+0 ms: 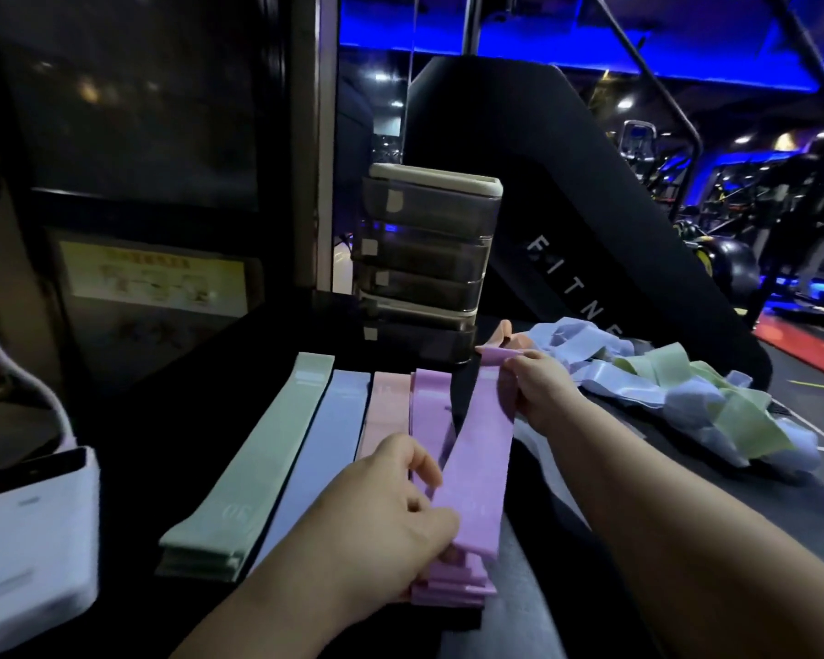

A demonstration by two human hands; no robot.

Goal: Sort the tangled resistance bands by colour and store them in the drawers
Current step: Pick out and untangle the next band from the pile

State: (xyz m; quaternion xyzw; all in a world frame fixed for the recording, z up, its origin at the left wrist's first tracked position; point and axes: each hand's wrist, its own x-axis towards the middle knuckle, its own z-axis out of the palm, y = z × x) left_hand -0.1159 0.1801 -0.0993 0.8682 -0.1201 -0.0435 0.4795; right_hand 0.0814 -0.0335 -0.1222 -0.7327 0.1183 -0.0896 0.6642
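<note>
Purple band point(481, 449) held taut between both hands, lifted just above the purple stack point(426, 411). My left hand point(391, 511) pinches the near end, thumb and fingers curled round the fold; my right hand point(538, 392) pinches the far end, fingertips closed on the edge. The band runs slightly aslant, its far end to the right of the stack and its near end over the stack's near edge. Four sorted stacks lie flat in parallel rows on the black top point(186, 444): green stack point(258, 459) leftmost, blue stack point(327, 430) next to it, pink stack point(386, 411) after that, partly hidden by my left hand, and purple on the right. The drawers point(429, 259), a smoky plastic tower with a pale lid, stand at the far end of the rows, just beyond the purple stack; I cannot tell whether the lowest one is pulled out. The tangle point(686, 392) of unsorted bands, blue and green, lies to the right beyond my right forearm, apart from the rows. A white box point(29, 539) with a cable point(44, 397) sits at the near left edge.
</note>
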